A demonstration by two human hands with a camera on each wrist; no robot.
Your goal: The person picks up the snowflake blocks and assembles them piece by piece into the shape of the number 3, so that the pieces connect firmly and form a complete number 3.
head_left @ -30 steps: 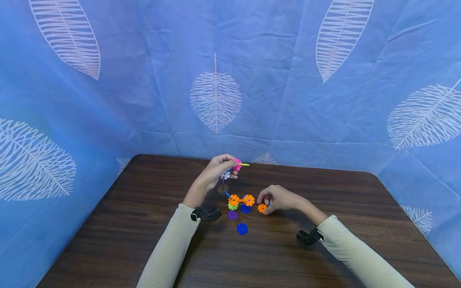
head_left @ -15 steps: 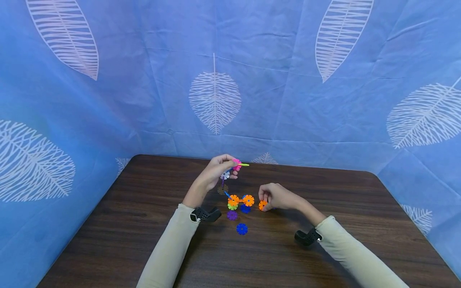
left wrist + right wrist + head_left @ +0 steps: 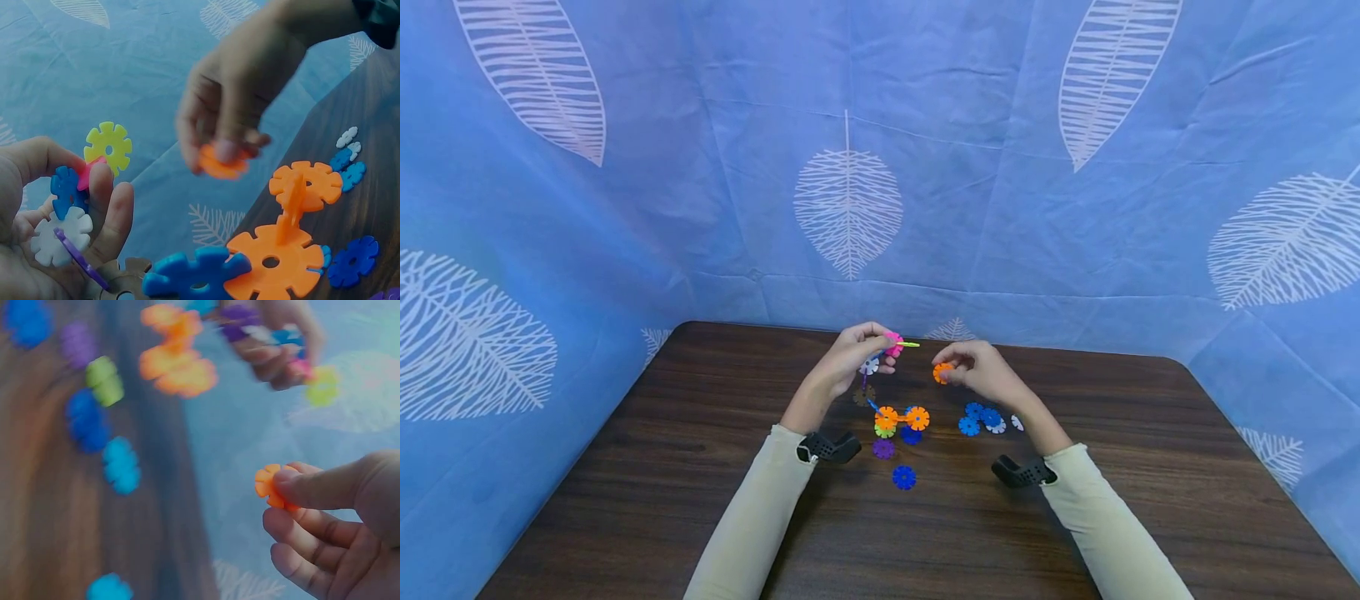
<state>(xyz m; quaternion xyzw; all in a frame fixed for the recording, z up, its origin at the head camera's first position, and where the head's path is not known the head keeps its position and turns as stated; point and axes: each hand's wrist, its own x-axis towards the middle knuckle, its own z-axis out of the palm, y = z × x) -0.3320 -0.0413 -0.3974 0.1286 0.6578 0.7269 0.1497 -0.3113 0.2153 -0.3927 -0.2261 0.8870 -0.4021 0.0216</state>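
Note:
My left hand (image 3: 850,358) pinches a pink notched disc (image 3: 893,341) between thumb and fingers. This disc belongs to a chain of interlocked flower-shaped plastic discs: a yellow one (image 3: 119,140) at the free end, then the pink, a blue, a white (image 3: 47,245), a purple and a brown one, another blue (image 3: 187,275) and several orange discs (image 3: 284,247). The chain hangs from the hand down toward the tabletop. My right hand (image 3: 988,372) pinches a loose orange disc (image 3: 265,484) above the table, to the right of the yellow disc and apart from it.
On the dark wooden table (image 3: 820,533), loose discs lie below the chain: green (image 3: 884,432), purple (image 3: 883,448) and dark blue (image 3: 904,477). Several blue discs (image 3: 991,417) and a white disc (image 3: 1017,422) lie near the right forearm. A blue leaf-print cloth (image 3: 962,208) hangs behind.
My right hand has lifted the orange disc off the table area and carried it up and away toward the left hand's level, uncovering blue and white discs. The left hand stays in place.

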